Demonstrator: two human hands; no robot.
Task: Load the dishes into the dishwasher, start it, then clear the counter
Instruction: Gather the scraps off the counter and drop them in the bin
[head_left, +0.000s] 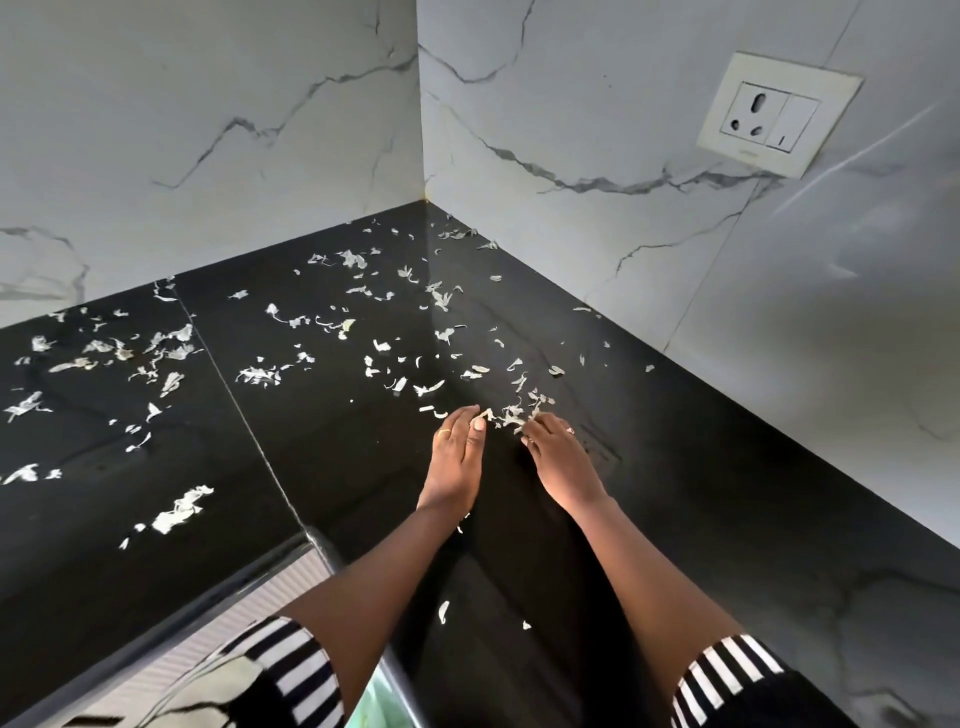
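Pale, dry peel scraps lie scattered over the black stone counter (701, 493), which runs into a corner. A small heap of scraps (514, 415) sits between my two hands. My left hand (457, 457) lies on the counter with its fingers straight, the fingertips touching the left side of the heap. My right hand (558, 457) rests on the counter at the right of the heap, its fingers bent down onto the scraps. More scraps are spread to the left (166, 358) and toward the corner (441, 296). No dishes or dishwasher are in view.
White marble-patterned walls (208, 130) close the corner behind and to the right. A wall socket with a switch (774, 117) is mounted on the right wall. The counter's rounded front edge (322, 545) runs below my left forearm. A larger clump of scraps (179, 512) lies near that edge.
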